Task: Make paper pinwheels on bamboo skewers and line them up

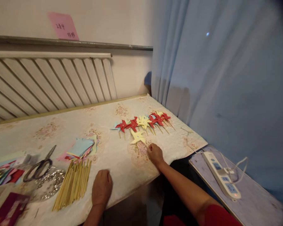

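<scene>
Lying at left, the wooden sticks (75, 180) are near the left hand (102, 187), whose fingers bend under so that I cannot tell if they are clenched, while the pale yellow pinwheel (137, 137) is near the row of pinwheels (144, 122), its stick grasped by the right hand (155, 154).

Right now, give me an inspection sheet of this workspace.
Surface: flowered cloth under the items
Job's things: pale yellow pinwheel, nearer than a row of pinwheels; paper stack and stick bundle to their left
Clutter: scissors, small metal pieces and a purple box at far left
Hands: right hand holding the pale yellow pinwheel's stick; left hand beside the stick bundle
Cables: white cable plugged into power strip, right of cloth
Surroundings: radiator behind, blue curtain on the right
</scene>
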`<state>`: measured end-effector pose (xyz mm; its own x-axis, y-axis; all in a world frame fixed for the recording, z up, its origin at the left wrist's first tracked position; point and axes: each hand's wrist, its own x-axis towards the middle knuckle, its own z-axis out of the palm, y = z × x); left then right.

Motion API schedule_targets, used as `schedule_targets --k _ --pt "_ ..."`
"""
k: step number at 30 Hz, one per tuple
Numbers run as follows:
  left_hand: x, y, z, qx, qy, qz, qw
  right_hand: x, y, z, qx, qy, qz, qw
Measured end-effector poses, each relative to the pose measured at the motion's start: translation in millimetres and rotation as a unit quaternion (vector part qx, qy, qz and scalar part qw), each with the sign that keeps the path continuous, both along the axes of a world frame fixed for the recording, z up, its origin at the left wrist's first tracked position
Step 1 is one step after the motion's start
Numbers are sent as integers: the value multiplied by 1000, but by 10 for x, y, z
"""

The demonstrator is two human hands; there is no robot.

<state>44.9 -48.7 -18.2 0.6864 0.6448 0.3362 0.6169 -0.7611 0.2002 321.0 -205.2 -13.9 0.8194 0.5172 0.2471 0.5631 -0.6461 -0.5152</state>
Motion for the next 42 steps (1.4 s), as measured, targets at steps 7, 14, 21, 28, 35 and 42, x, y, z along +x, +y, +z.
schedule_targets --k 7,14,21,28,35,42 --pt "-1 -14 7 9 17 8 1000 283 -698 79 -73 19 103 992" --pt "-5 -43 19 13 30 15 999 519 -978 123 -97 27 115 988" --pt "-2 -49 31 9 30 22 999 512 -956 43 -75 16 99 992" --pt "-7 -40 18 14 28 19 999 435 -835 34 -88 4 103 991" --pt "-7 6 -32 19 18 4 1000 319 -711 92 -120 0 103 987" --pt "-12 9 -37 23 18 6 1000 325 -719 65 -105 2 111 988"
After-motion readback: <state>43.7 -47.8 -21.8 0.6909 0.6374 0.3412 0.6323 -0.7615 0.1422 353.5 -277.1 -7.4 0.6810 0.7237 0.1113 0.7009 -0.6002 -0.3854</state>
